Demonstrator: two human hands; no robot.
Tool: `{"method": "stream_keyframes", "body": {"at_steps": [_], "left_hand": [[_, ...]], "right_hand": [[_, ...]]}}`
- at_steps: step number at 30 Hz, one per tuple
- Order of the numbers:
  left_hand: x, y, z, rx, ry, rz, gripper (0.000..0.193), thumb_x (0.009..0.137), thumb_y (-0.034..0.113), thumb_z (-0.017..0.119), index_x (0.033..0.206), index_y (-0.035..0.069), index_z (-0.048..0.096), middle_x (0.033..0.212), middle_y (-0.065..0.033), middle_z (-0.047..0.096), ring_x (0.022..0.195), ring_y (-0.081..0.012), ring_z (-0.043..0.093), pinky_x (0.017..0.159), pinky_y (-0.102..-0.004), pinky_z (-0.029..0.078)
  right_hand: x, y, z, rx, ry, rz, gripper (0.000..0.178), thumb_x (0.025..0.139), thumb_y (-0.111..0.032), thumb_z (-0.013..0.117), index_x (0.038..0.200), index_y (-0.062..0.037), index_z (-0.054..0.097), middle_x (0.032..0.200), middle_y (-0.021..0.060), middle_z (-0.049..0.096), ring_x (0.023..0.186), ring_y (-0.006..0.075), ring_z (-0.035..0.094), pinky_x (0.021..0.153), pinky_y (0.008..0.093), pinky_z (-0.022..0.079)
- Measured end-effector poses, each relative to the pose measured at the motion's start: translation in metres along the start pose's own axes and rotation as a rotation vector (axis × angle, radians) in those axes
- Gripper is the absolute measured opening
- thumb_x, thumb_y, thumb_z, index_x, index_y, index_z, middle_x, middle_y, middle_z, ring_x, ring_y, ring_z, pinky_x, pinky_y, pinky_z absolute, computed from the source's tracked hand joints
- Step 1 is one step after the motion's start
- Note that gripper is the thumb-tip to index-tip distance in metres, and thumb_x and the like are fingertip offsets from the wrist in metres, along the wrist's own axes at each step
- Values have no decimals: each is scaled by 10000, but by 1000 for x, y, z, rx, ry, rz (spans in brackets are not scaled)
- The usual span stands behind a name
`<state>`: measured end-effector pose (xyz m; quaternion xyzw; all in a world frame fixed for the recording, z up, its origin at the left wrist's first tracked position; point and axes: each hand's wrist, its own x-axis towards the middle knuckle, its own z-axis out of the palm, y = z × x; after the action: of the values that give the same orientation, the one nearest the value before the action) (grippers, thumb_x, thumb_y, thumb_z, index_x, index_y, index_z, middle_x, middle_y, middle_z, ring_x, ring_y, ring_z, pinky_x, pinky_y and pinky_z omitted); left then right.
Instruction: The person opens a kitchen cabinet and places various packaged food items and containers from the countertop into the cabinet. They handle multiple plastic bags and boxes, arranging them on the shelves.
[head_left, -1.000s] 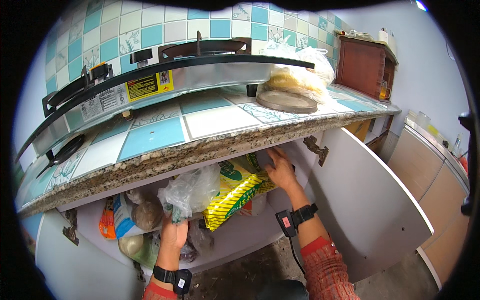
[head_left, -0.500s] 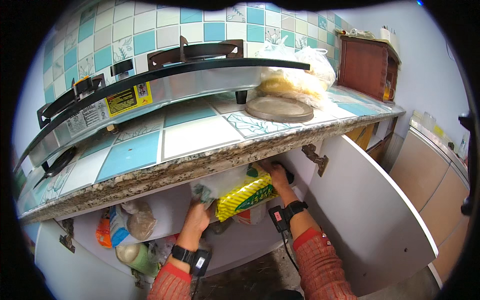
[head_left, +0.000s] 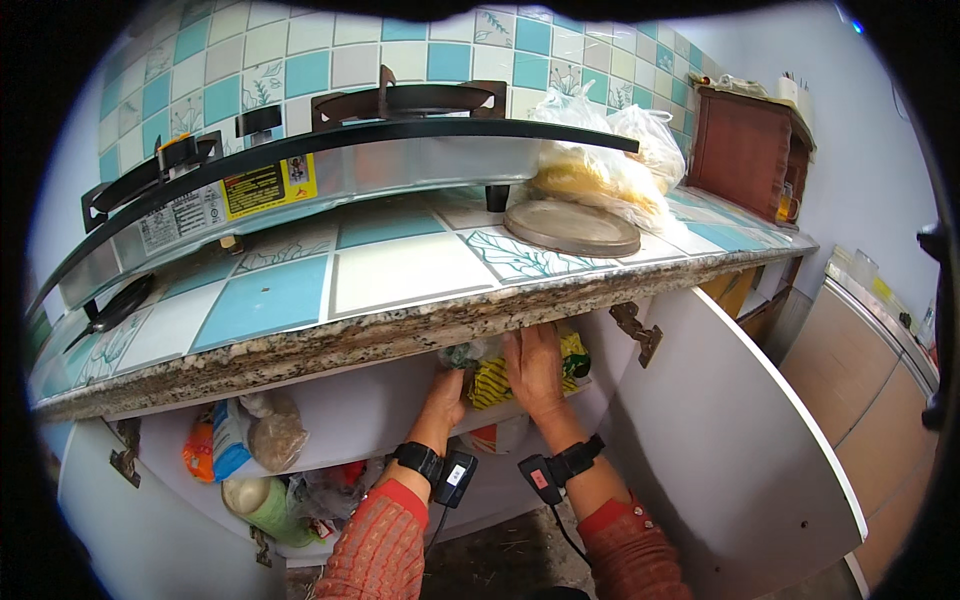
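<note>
The yellow and green packet [head_left: 497,378] is now sitting up on the upper shelf [head_left: 520,412] of the open cabinet, just under the front edge of the tiled counter [head_left: 400,270]; a second ago it was hanging lower and further out, so it is being pushed back into place. The right hand [head_left: 535,372] is lying flat across the packet with its fingers [head_left: 527,345] spread and pressing, not closed around it. The left hand [head_left: 445,395] is reaching in beside it, touching the packet's left end below a clear plastic bag [head_left: 462,352]; its fingers are tucked out of sight, so I cannot tell how they are set. Both hands have moved deeper in than before. Further left on the shelf a bag of grain [head_left: 275,435] is resting, with a green bottle [head_left: 262,503] below it. On the counter a gas stove [head_left: 330,160], a round lid [head_left: 572,228] and bagged food [head_left: 600,165] are standing.
</note>
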<state>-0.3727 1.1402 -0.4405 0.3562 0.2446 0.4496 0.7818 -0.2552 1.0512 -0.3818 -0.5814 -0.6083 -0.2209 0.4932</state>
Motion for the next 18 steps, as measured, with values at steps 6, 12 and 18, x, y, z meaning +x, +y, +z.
{"method": "stream_keyframes", "body": {"at_steps": [6,12,18], "left_hand": [[-1,5,-27,-431,-56,-64,352,970,229,360,1219,4,468,1190,-153,529,1059,-295,541,921,-398,470],[7,5,-69,-172,-84,91,350,927,181,450,1232,11,472,1225,-138,525,1099,-318,511,953,-425,429],[-33,20,-116,211,-117,321,400,847,112,621,1219,26,501,1229,-80,523,1074,-251,511,874,-411,471]], "right_hand": [[-11,-21,-9,-107,22,-14,576,797,-284,642,1228,44,446,1176,286,452,1069,434,457,934,536,341],[-15,-24,6,-340,-279,-92,622,714,-317,658,1241,-25,506,1250,170,514,1146,329,479,985,582,291],[-17,-18,14,-277,-168,-65,461,689,-234,641,1112,-62,579,1125,118,570,1127,273,479,1015,542,272]]}}
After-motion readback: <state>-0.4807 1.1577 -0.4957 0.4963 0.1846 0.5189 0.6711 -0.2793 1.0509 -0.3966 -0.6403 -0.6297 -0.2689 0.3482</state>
